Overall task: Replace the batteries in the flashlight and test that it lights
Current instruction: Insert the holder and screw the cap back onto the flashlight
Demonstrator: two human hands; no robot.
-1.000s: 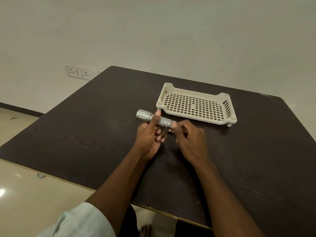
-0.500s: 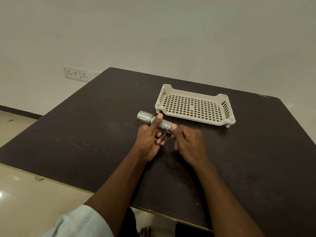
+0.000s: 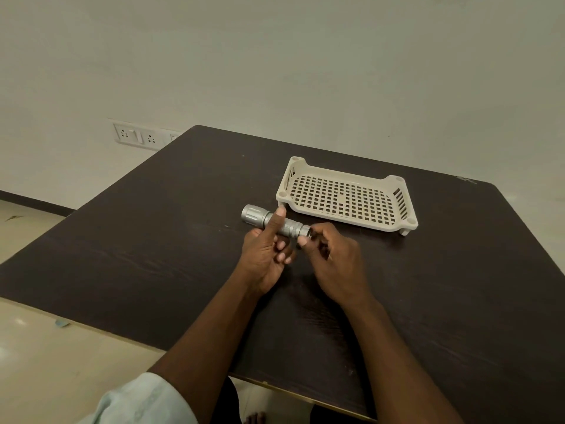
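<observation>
Held above the dark wooden table (image 3: 128, 258): ribbed silver metal flashlight (image 3: 276, 223), left hand (image 3: 266, 252) fingers curled round its barrel. Right hand (image 3: 331, 258) fingers pinched at the tail, seemingly seating a battery or cap. Next: careful threading.

Bench (image 3: 128, 255): bare surface left of the hands and along the near edge; both zones passable. Right side also bare, out to the far right corner. Obstacle: tray (image 3: 394, 182), standing on short legs just beyond the flashlight (image 3: 290, 227); only a narrow gap lies between the two. Left hand (image 3: 263, 258) and right hand (image 3: 336, 264) occupy the bench centre, forearms crossing the near edge. Wall close behind the far edge
</observation>
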